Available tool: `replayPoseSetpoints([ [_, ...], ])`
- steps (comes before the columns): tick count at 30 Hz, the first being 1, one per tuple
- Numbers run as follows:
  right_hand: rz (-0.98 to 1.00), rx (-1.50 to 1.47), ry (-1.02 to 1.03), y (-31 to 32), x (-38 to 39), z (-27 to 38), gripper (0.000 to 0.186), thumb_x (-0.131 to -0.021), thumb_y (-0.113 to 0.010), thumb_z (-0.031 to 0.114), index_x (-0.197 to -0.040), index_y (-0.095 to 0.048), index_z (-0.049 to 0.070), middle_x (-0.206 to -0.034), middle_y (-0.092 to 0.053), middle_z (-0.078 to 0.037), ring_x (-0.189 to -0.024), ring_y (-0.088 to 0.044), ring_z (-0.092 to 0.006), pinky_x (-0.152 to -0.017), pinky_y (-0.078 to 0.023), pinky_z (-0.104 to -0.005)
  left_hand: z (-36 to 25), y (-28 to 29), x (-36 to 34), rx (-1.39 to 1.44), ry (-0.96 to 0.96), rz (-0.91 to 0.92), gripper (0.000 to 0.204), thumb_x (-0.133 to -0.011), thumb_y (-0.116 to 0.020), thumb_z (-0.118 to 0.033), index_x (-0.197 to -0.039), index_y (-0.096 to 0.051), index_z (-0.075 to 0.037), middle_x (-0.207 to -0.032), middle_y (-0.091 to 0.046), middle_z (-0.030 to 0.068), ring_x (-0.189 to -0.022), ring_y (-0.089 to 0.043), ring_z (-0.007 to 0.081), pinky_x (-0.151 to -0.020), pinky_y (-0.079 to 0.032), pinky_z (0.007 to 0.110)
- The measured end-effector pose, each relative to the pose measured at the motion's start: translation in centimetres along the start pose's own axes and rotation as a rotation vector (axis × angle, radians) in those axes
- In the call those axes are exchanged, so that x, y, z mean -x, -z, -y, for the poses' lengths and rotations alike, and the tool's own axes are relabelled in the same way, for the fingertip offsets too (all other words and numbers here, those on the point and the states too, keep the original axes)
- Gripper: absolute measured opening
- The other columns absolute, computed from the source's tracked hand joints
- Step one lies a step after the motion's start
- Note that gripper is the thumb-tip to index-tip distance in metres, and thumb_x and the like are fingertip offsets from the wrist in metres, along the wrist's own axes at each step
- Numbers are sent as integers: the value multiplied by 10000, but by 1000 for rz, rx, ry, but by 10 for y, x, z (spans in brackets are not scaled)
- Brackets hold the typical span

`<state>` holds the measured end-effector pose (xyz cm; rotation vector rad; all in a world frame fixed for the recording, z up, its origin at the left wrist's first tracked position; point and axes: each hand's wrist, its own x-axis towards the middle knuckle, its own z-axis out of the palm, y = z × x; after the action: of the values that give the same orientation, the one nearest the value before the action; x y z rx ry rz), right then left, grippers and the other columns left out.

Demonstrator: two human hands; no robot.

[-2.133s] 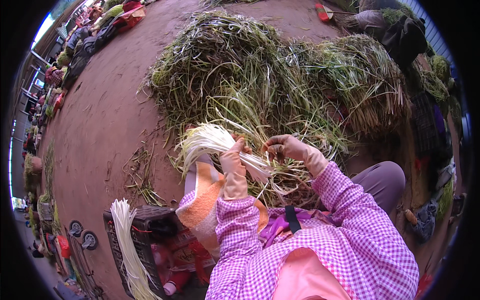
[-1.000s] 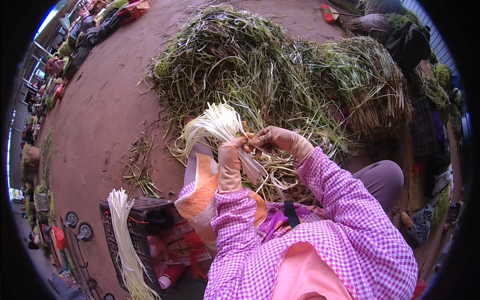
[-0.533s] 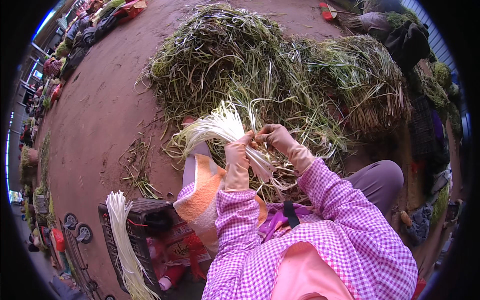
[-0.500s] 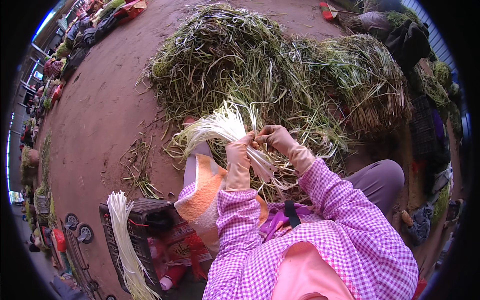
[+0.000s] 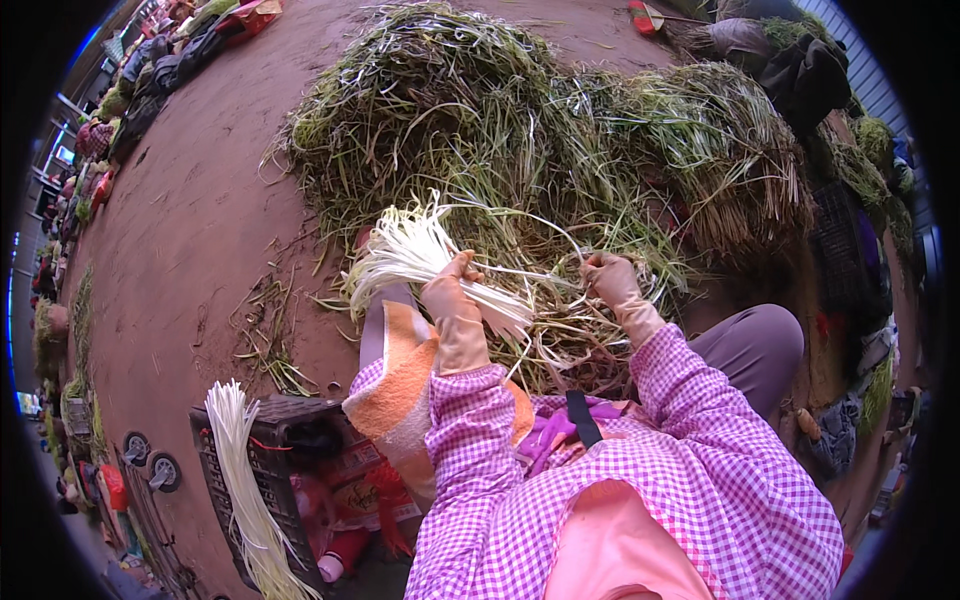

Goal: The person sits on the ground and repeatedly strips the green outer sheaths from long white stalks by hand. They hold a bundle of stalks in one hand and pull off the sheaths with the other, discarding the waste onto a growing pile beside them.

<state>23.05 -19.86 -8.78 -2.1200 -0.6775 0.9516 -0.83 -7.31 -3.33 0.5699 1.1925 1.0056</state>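
Note:
A loose bunch of long, pale stalks (image 5: 405, 255), resembling blanched chives, lies across my left hand (image 5: 455, 300). The gloved fingers are wrapped round it, with the leafy tips fanning to the far left and the cut-looking ends pointing toward the lower right. Off to the right, my gloved right hand (image 5: 612, 280) pinches a thin stalk (image 5: 560, 232) that arcs back toward the bunch. Beneath both hands spreads a heap of green and withered leaves (image 5: 450, 130). An orange and white towel (image 5: 410, 345) covers my left leg.
Another pale bunch (image 5: 240, 470) rests on a dark plastic crate (image 5: 290, 412) at lower left. Red and pink packages sit inside it. A wheeled cart (image 5: 165, 472) stands left of it. Brownish stalks (image 5: 745, 190) are stacked on the right, before a dark crate (image 5: 845, 245).
My right hand has moved right, away from the bunch, drawing a thin stalk with it. My left hand and the bunch have shifted slightly left.

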Motion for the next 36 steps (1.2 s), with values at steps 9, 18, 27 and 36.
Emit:
replayPoseSetpoints([
  [9, -141, 777, -418, 107, -27, -23, 332, -948, -576, 291, -1092, -701, 20, -1142, -686, -152, -998, -679, -264, -876, -527, -402, -8, 2, 4, 59, 10, -44, 125, -899, -642, -25, -952, -709, 66, -689, -614, 80, -572, -581, 146, -515, -518, 248],
  [18, 396, 582, 422, -33, 21, 27, 362, -902, -673, 242, -1260, -617, 254, -1215, -656, -35, -1045, -636, -196, -957, -501, -337, -28, 8, 11, 148, -7, 32, 161, -920, -641, -67, -1016, -694, 50, -739, -620, 70, -587, -554, 114, -519, -515, 228],
  [27, 388, 370, 775, -35, 29, 57, 225, -955, -612, 219, -1111, -686, 75, -837, -716, -109, -682, -658, -167, -616, -535, -315, 5, -14, 18, 276, 141, 285, 318, -943, -494, 14, -1242, -513, 123, -1212, -589, 270, -1081, -635, 322, -890, -597, 420],
  [36, 395, -430, -231, -23, -60, 29, 260, -923, -618, 77, -1176, -618, 17, -866, -694, -94, -644, -660, -151, -524, -572, -293, -30, -6, 13, 406, -224, -33, 243, -964, -567, -90, -1154, -561, 61, -889, -645, 117, -679, -562, 104, -651, -538, 233],
])
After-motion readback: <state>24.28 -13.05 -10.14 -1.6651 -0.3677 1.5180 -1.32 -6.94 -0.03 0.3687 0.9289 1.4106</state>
